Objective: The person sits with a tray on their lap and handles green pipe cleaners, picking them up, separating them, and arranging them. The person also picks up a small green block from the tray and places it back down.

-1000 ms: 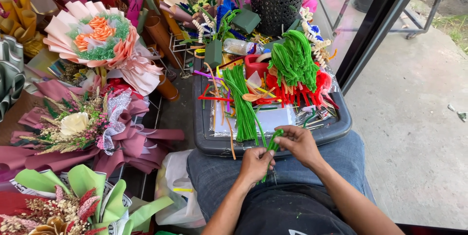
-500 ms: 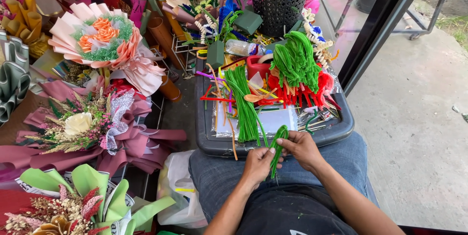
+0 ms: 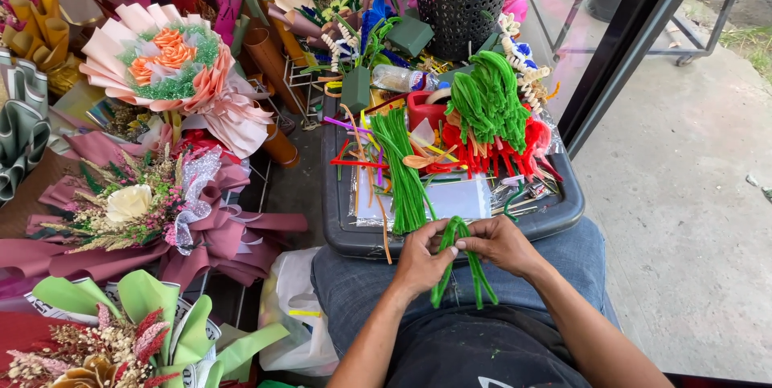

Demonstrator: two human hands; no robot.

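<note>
Left hand (image 3: 420, 258) and right hand (image 3: 500, 243) meet just below the grey tray (image 3: 338, 219). Fingers of both clamped on bent green pipe cleaners (image 3: 460, 263).

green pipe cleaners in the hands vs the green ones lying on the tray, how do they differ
The green pipe cleaners in the hands are a small bunch, bent over at the top and pinched between the left hand and right hand, ends hanging over the lap. The green bundle on the tray is thicker, straight, lying flat and untouched on the dark tray. Both are fuzzy and the same bright green.
</note>
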